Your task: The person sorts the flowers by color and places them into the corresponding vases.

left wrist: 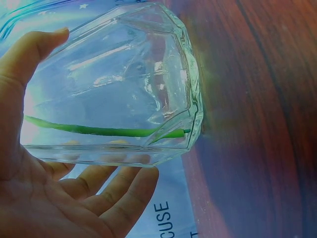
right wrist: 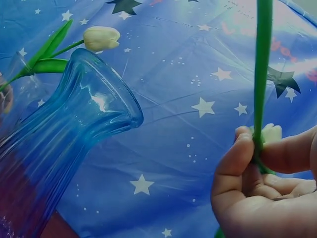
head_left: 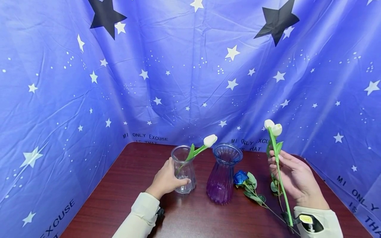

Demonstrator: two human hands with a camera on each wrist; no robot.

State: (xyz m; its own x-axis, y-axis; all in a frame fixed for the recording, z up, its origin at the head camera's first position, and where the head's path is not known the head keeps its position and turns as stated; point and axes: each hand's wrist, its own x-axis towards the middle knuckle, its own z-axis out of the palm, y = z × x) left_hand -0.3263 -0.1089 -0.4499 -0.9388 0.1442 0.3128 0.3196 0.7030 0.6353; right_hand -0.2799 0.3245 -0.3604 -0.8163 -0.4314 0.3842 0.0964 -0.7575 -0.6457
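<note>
My left hand (head_left: 166,178) grips the clear glass vase (head_left: 185,172) around its side, thumb in front and fingers behind. One white tulip (head_left: 210,140) leans out over the vase's rim to the right; its green stem (left wrist: 99,131) runs down to the base in the left wrist view. At the right, my right hand (head_left: 293,177) pinches a green stem (right wrist: 262,64) between thumb and fingers, holding up white tulips (head_left: 276,129) with two blooms showing. Between the hands stands a ribbed blue-and-purple glass vase (head_left: 221,178).
A blue rose (head_left: 240,178) with green leaves lies right of the purple vase, its stem stretching toward the right wrist. More leaves (head_left: 274,187) show beside the right hand. Starred blue cloth (head_left: 190,82) hangs around the dark red wooden table (head_left: 119,198).
</note>
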